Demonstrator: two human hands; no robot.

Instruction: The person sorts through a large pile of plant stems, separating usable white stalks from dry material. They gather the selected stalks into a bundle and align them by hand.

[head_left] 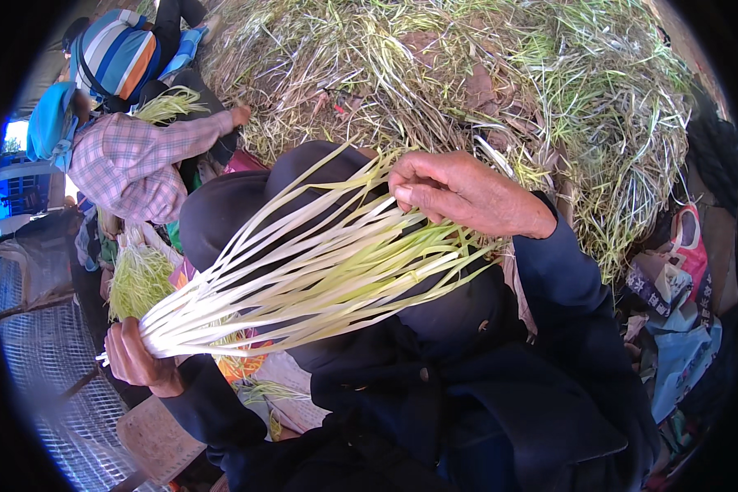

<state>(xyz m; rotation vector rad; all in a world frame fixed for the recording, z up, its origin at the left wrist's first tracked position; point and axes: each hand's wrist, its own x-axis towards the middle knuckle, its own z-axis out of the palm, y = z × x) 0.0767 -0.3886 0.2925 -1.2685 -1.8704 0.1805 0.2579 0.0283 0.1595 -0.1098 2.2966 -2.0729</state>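
A fanned bunch of long, flat stalks, resembling blanched garlic chives (295, 277), stretches across my dark-trousered lap. Its white bases are gathered in my left hand (138, 357), whose fingers wrap round them at the lower left. From there the leaves spread towards the upper right and turn yellow-green. My right hand (461, 190) is over the leafy ends, with thumb and fingers pinched together on a few leaf tips. Its palm side and part of those tips are hidden. The right fingers are above my knee (313, 166).
A large heap of loose leaves and straw-like trimmings (455, 74) covers the ground ahead. Two people sit at the upper left, one in a checked shirt (135, 160). Another bunch of stalks (138, 277) is beside a mesh crate (49, 344). Plastic bags (682, 344) lie at right.
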